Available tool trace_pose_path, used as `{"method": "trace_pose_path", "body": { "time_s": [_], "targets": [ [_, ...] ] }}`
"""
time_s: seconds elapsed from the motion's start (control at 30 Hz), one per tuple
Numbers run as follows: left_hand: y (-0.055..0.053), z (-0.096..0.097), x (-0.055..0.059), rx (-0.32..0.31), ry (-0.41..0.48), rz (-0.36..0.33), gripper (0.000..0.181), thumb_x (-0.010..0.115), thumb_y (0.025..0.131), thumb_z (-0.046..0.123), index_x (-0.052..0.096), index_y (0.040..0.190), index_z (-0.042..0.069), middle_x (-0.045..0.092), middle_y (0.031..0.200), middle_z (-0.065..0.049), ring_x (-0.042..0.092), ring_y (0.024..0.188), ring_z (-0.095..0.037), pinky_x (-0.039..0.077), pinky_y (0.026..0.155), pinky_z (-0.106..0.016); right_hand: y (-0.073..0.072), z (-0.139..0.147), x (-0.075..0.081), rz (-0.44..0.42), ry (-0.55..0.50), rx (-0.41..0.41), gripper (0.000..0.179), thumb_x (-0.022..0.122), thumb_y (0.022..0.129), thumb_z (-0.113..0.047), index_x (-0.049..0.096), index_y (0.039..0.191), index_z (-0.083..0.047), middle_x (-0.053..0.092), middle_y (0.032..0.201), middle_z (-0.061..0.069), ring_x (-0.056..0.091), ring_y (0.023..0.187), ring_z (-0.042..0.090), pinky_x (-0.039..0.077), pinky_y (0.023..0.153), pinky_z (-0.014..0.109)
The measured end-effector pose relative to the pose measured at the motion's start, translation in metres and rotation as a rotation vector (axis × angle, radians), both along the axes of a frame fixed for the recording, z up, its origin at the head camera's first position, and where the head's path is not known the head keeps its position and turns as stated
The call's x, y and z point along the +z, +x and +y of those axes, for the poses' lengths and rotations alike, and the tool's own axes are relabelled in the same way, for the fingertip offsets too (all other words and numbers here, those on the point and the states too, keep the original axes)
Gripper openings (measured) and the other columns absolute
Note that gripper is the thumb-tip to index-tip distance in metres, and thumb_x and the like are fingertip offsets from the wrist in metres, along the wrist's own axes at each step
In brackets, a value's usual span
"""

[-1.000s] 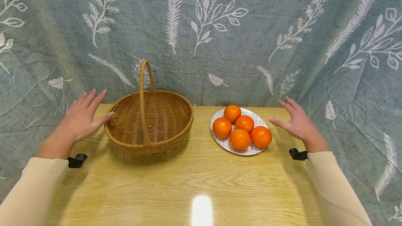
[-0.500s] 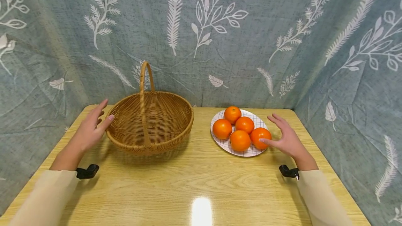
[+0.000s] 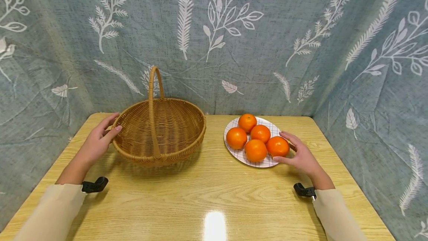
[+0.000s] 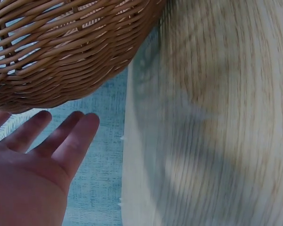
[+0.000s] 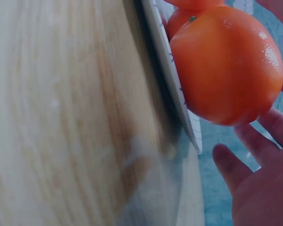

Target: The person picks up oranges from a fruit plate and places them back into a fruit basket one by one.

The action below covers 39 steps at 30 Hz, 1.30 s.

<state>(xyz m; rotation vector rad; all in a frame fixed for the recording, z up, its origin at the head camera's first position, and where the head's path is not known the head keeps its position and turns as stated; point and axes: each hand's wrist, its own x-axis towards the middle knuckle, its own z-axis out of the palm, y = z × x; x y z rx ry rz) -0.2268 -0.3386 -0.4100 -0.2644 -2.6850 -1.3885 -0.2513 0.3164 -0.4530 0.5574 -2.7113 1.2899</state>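
Note:
A brown wicker basket (image 3: 187, 151) with a tall arched handle stands at the left back of the table. My left hand (image 3: 97, 141) is at its left rim, the thumb tip overlapping the rim; in the left wrist view the loosely extended fingers (image 4: 78, 141) lie close to the woven wall. On the right, a white checked plate (image 3: 271, 126) holds several oranges. My right hand (image 3: 302, 157) reaches around the rightmost orange (image 3: 278, 147), thumb on the near side and fingers on the far side. The right wrist view shows the hand's fingers (image 5: 231, 165) spread beside that orange (image 5: 226, 66).
The wooden table (image 3: 207, 189) has a bright light reflection (image 3: 215, 226) near its front. A blue-grey curtain (image 3: 194, 77) with white leaf prints hangs behind and along both sides. A black wrist camera (image 3: 95, 185) sits on the left forearm, another black camera (image 3: 303, 190) on the right.
My left hand has come down to the basket's left rim. My right hand has moved left and lower, from beside the plate to around the rightmost orange. Basket, plate and oranges stay put.

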Motion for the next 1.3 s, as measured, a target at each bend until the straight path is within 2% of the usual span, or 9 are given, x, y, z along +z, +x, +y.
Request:
{"method": "trace_pose_path", "body": {
  "time_s": [0.1,0.17,0.27,0.43,0.6,0.83,1.03,1.13,1.3],
  "targets": [
    [-0.001,-0.001,-0.001,-0.02,0.053,-0.001,0.065,0.04,0.112,0.035,0.013,0.166,0.009,0.022,0.161,-0.036,0.055,0.131,-0.038,0.05,0.078,-0.005,0.001,0.0,-0.002,-0.035,-0.041,0.006,0.088,0.089,0.082,-0.018,0.042,0.155,-0.006,0.038,0.161,0.018,0.037,0.147,0.04,0.038,0.117,0.062],
    [-0.002,-0.002,-0.003,-0.03,0.09,-0.011,0.065,0.04,0.112,0.035,0.013,0.166,0.011,0.019,0.162,-0.037,0.057,0.125,-0.013,0.053,0.078,-0.007,0.002,-0.001,-0.003,-0.063,-0.058,0.006,0.088,0.089,0.083,-0.018,0.041,0.156,-0.007,0.038,0.161,0.017,0.04,0.145,0.038,0.044,0.117,0.044],
    [-0.002,-0.005,-0.005,-0.047,0.137,-0.042,0.064,0.038,0.112,0.038,0.012,0.167,0.019,0.013,0.165,-0.035,0.051,0.12,0.006,0.056,0.079,-0.012,0.003,-0.001,-0.004,-0.101,-0.074,-0.002,0.09,0.088,0.084,-0.02,0.039,0.158,-0.008,0.038,0.162,0.015,0.044,0.142,0.035,0.045,0.106,0.016],
    [-0.003,-0.008,-0.01,-0.089,0.238,-0.072,0.062,0.038,0.113,0.036,0.012,0.167,0.024,0.006,0.168,-0.031,0.05,0.115,0.016,0.059,0.079,-0.017,0.003,-0.003,-0.006,-0.126,-0.107,-0.016,0.09,0.088,0.083,-0.018,0.039,0.158,-0.007,0.041,0.16,0.014,0.047,0.136,0.033,0.045,0.095,0.006],
    [-0.005,-0.008,-0.011,-0.12,0.32,-0.078,0.061,0.041,0.113,0.029,0.014,0.167,0.021,0.003,0.169,-0.029,0.056,0.112,0.013,0.061,0.076,-0.02,0.002,-0.004,-0.004,-0.126,-0.105,-0.033,0.087,0.088,0.084,-0.021,0.041,0.157,-0.009,0.043,0.158,0.014,0.049,0.134,0.033,0.045,0.095,0.006],
    [-0.005,-0.01,-0.007,-0.146,0.413,-0.089,0.061,0.045,0.112,0.023,0.018,0.166,0.018,0.025,0.157,-0.022,0.062,0.109,0.007,0.063,0.074,-0.023,0.002,-0.006,-0.002,-0.097,-0.068,-0.057,0.085,0.087,0.084,-0.024,0.044,0.155,-0.009,0.047,0.156,0.014,0.05,0.134,0.034,0.044,0.095,0.006],
    [-0.005,-0.014,-0.005,-0.171,0.442,-0.104,0.062,0.046,0.111,0.021,0.019,0.166,0.017,0.044,0.143,0.004,0.064,0.109,0.006,0.063,0.075,-0.024,0.002,-0.006,0.001,-0.09,-0.038,-0.085,0.086,0.088,0.083,-0.03,0.045,0.155,-0.012,0.049,0.154,0.013,0.052,0.133,0.033,0.044,0.095,0.006],
    [-0.006,-0.017,-0.005,-0.197,0.473,-0.114,0.061,0.046,0.111,0.019,0.02,0.166,0.017,0.048,0.136,0.014,0.065,0.109,0.003,0.063,0.076,-0.025,0.003,-0.005,0.004,-0.078,-0.035,-0.099,0.085,0.089,0.082,-0.033,0.047,0.154,-0.014,0.05,0.152,0.012,0.053,0.13,0.028,0.045,0.094,0.005],
    [-0.007,-0.02,-0.004,-0.257,0.542,-0.132,0.06,0.044,0.111,0.012,0.021,0.166,0.016,0.053,0.134,0.014,0.068,0.108,-0.002,0.064,0.076,-0.028,0.003,-0.004,0.011,-0.029,-0.083,-0.079,0.081,0.089,0.083,-0.023,0.048,0.152,-0.011,0.055,0.147,0.016,0.057,0.12,0.009,0.049,0.092,0.006]
  ]
}}
